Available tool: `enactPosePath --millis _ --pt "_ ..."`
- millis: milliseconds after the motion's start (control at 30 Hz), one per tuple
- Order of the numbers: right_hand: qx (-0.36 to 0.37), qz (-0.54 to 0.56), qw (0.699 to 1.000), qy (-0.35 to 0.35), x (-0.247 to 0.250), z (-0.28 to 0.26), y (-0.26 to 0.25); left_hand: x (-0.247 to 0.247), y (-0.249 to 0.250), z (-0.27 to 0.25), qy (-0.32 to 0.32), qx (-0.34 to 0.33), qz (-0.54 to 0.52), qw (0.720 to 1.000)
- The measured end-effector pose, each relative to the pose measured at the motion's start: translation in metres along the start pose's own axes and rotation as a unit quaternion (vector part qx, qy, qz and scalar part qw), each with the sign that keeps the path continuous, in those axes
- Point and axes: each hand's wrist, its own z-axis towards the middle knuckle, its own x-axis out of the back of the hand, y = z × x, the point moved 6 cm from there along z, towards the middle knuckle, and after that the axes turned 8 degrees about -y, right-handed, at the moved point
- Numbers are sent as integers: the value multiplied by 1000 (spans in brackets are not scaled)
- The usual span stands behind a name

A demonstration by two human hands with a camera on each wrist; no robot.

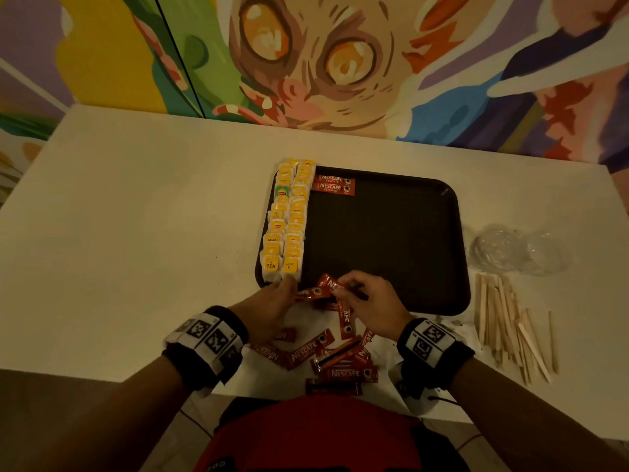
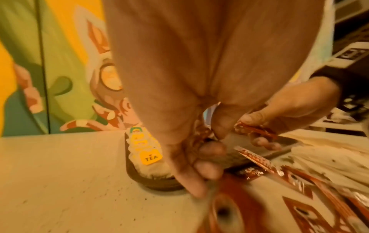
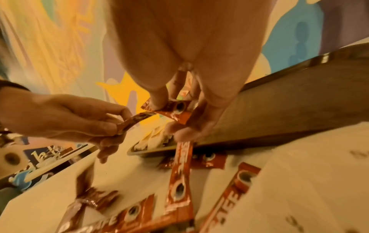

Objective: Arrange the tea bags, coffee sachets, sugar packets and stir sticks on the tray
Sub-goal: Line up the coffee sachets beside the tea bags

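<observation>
Dark tray (image 1: pixel 452 233): matt plastic, finely textured floor.
Tea bags (image 1: pixel 289 216), along tray's left edge: soft white paper, glossy yellow card tags.
Coffee sachets (image 1: pixel 335 362), near table's front edge: glossy red foil-like film, crinkled at sealed ends.
Stir sticks (image 1: pixel 510 325), by table's right edge: pale bare wood, matt.
Clear wrapping (image 1: pixel 517 250): thin crumpled plastic, shiny.
Table (image 1: pixel 136 216): white, matt, lightly speckled.
Wrist bands (image 1: pixel 207 338): black cloth.

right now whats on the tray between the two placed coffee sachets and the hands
Nothing: in the head view the tray floor is bare from the placed coffee sachets to the hands, tea bags alongside.
</observation>
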Motion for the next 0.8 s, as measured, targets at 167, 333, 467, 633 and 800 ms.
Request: enactPosePath --millis 167,333,467,633,800 --pt "-18 48 999 -1 4 4 -2 12 -10 3 39 -5 -62 997" --pt "-38 49 998 7 9 8 -5 24 -11 4 114 -9 -166 980" --pt "-37 70 997 -22 7 8 -11 29 -10 6 127 2 -327 936" --pt "-9 107 994 -28 1 9 -25 39 9 14 156 -44 -269 949" --pt "-33 82 995 33 7 10 -15 45 3 16 201 -8 -237 950"
